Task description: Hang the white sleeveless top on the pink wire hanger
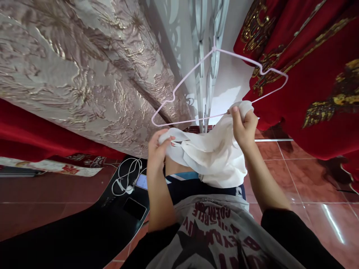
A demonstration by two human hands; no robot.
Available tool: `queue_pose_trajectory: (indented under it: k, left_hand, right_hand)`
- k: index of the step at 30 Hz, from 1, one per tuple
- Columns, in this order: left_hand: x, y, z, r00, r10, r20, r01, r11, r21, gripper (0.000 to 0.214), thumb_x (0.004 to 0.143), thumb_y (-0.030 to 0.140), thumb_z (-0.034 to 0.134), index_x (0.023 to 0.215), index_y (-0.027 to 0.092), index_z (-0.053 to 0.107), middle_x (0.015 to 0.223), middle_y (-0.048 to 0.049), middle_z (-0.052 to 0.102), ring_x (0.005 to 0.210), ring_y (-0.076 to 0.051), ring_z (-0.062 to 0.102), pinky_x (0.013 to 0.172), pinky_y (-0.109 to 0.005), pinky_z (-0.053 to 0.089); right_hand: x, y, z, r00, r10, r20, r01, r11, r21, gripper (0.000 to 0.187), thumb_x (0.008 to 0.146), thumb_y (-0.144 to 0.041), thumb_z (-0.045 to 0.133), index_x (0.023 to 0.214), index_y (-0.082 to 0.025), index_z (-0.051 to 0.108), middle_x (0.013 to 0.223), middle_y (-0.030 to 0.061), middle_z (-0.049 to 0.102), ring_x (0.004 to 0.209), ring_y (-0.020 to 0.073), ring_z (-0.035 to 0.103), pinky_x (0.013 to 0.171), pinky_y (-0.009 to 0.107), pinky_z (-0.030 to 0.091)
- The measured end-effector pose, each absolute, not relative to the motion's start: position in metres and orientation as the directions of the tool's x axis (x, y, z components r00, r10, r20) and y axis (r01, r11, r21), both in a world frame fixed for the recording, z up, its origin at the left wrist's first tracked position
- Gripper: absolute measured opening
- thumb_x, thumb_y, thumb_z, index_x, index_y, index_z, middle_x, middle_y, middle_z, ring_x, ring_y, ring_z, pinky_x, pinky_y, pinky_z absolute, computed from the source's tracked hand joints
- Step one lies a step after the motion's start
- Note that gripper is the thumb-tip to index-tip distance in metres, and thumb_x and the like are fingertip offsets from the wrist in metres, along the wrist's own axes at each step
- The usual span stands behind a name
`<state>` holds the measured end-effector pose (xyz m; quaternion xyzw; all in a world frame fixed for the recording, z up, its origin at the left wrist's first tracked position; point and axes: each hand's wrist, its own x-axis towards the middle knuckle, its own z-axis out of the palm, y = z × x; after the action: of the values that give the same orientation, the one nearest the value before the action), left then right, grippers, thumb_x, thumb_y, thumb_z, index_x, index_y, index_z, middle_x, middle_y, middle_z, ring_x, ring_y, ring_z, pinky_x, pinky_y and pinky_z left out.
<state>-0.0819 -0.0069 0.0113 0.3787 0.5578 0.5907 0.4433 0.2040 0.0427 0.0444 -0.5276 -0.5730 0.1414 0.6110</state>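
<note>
A white cloth garment hangs bunched between both hands in front of my body. My left hand is closed on its left end. My right hand is closed on its right end, raised against the bottom bar of a thin pale pink wire hanger. The hanger's hook goes up to a white metal stand above.
An embossed beige-gold curtain fills the upper left. Red gold-embroidered fabric hangs at the right. A black surface at lower left carries a white cable and phones. Red glossy floor tiles lie below.
</note>
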Motion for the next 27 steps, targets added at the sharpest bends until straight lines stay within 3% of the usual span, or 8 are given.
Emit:
queue_pose_trajectory:
  k: [7,11,16,21,24,27]
  left_hand:
    - [-0.11,0.026,0.09,-0.498,0.838,0.225,-0.032,-0.277,0.96,0.064,0.061,0.016,0.087,0.121,0.02,0.065,0.067,0.0093,0.067,0.047,-0.009,0.059,0.049,-0.02,0.048]
    - [-0.092,0.04,0.12,-0.335,0.874,0.353,0.06,-0.354,0.933,0.059,0.073,0.016,0.081,0.13,0.021,0.064,0.074,0.0051,0.069,0.054,-0.013,0.067,0.052,-0.023,0.054]
    - [-0.086,0.04,0.126,-0.043,0.973,0.226,0.083,-0.222,0.971,0.061,0.079,0.03,0.087,0.135,0.025,0.065,0.102,-0.0082,0.078,0.072,-0.026,0.078,0.056,-0.035,0.063]
    - [-0.097,0.031,0.133,0.055,0.98,0.191,0.13,-0.196,0.972,0.049,0.079,0.043,0.091,0.122,0.027,0.073,0.11,-0.0109,0.078,0.098,-0.035,0.08,0.069,-0.04,0.068]
    - [-0.08,0.033,0.135,0.093,0.963,0.254,0.161,-0.267,0.95,0.044,0.087,0.042,0.084,0.126,0.028,0.07,0.112,-0.0093,0.075,0.088,-0.032,0.081,0.072,-0.042,0.068]
    - [-0.054,0.039,0.129,0.077,0.909,0.409,0.123,-0.416,0.901,0.043,0.092,0.035,0.077,0.133,0.029,0.064,0.12,-0.0072,0.07,0.082,-0.025,0.079,0.082,-0.046,0.068]
  right_hand:
    - [0.204,0.038,0.046,0.302,0.781,0.547,0.448,0.39,-0.804,0.056,0.101,-0.065,0.054,0.08,-0.016,0.071,0.077,0.0067,0.071,0.076,0.0157,0.068,0.076,0.034,0.055]
    - [0.198,0.035,0.038,0.298,0.779,0.551,0.461,0.388,-0.798,0.061,0.101,-0.07,0.051,0.079,-0.017,0.069,0.079,0.0067,0.07,0.08,0.0165,0.068,0.075,0.034,0.053]
    - [0.201,0.036,0.033,0.314,0.768,0.559,0.473,0.384,-0.793,0.059,0.102,-0.068,0.05,0.075,-0.019,0.067,0.069,0.0034,0.065,0.071,0.0149,0.064,0.07,0.034,0.051]
    - [0.202,0.034,0.037,0.245,0.784,0.57,0.462,0.422,-0.78,0.049,0.104,-0.059,0.052,0.084,-0.019,0.072,0.08,0.0048,0.072,0.079,0.0167,0.068,0.075,0.035,0.054]
    - [0.196,0.032,0.037,0.266,0.783,0.562,0.442,0.419,-0.793,0.049,0.103,-0.058,0.053,0.08,-0.019,0.07,0.077,0.0046,0.071,0.078,0.0174,0.068,0.075,0.036,0.055]
    - [0.194,0.03,0.038,0.264,0.788,0.556,0.415,0.428,-0.803,0.048,0.103,-0.057,0.054,0.079,-0.019,0.071,0.077,0.0047,0.069,0.079,0.0173,0.068,0.076,0.036,0.056]
